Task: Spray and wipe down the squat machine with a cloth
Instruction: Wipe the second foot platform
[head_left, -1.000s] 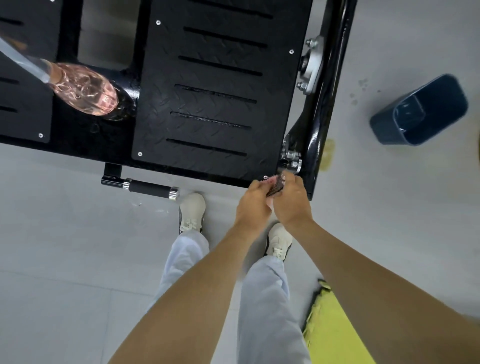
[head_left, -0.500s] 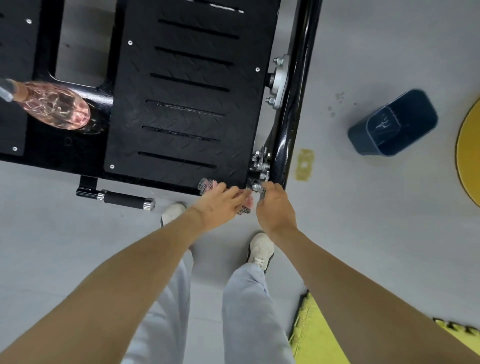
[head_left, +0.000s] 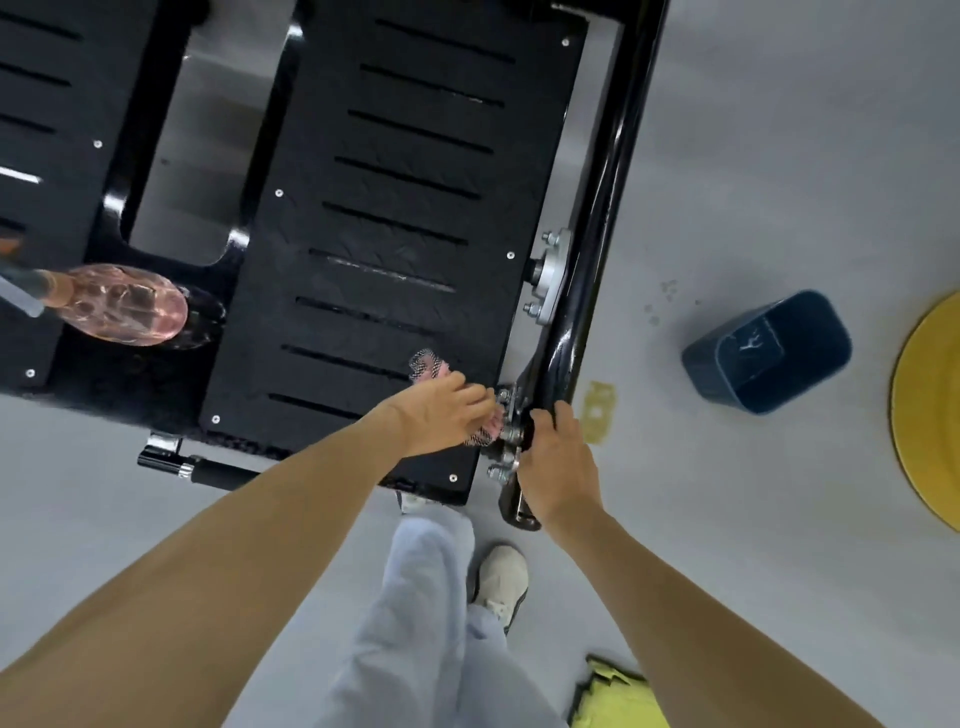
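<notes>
The squat machine's black tread plate (head_left: 395, 218) fills the upper middle, with a glossy black side tube (head_left: 597, 218) along its right edge. My left hand (head_left: 441, 415) presses a pink-and-black mesh cloth (head_left: 428, 364) onto the plate's near right corner, beside a cluster of bolts (head_left: 506, 441). My right hand (head_left: 556, 462) grips the lower end of the side tube. A pink spray bottle (head_left: 124, 304) lies on the machine's frame at the left.
A dark blue bin (head_left: 769, 353) stands on the grey floor to the right, next to a yellow disc (head_left: 930, 415) at the frame edge. A black handle bar (head_left: 208, 470) juts from the plate's near edge. Yellow foam mat (head_left: 618, 696) lies by my feet.
The hands have parted: my left hand took the cloth onto the plate's corner, while my right hand closed round the side tube. The view moved closer to the machine.
</notes>
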